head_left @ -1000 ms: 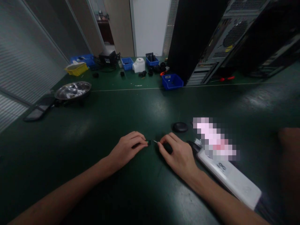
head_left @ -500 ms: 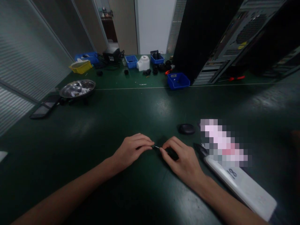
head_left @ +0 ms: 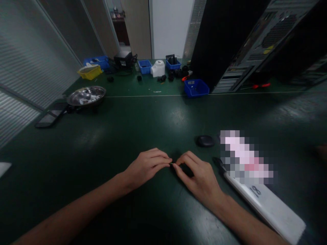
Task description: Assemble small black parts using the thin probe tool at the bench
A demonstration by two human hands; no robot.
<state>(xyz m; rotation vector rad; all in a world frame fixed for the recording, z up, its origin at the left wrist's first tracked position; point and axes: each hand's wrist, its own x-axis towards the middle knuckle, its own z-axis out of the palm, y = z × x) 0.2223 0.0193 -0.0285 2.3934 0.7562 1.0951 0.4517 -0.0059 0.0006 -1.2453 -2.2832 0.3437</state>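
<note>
While both hands nearly meet low over the counter [head_left: 127, 122], the left hand [head_left: 149, 164] pinches a small dark piece [head_left: 171, 164] between thumb and fingers. The right hand [head_left: 200, 173] faces it, its grip closed on a thin pale sliver [head_left: 173, 163] beside that piece; fingertips cover most of both, so their full shapes cannot be told.

Just beyond the right hand lies a smooth, rounded black object [head_left: 205, 141]. Near its wrist, a long, glossy white case [head_left: 273, 207] with rounded edges bears a handwritten "18", and a pixelated pink patch hides whatever lies alongside.

The counter is dark green, with a soft sheen and a pale line running across it. Toward the far left stand a shiny, shallow metal bowl [head_left: 87, 96] with crumpled white bits and a yellow plastic bin [head_left: 90, 72]. Farther along are a white vented housing [head_left: 158, 69] between two small blue bins and a deeper blue bin [head_left: 196, 89]. Slatted blinds [head_left: 20, 64], a beige door [head_left: 136, 27] and dark computer towers enclose the dim room.
</note>
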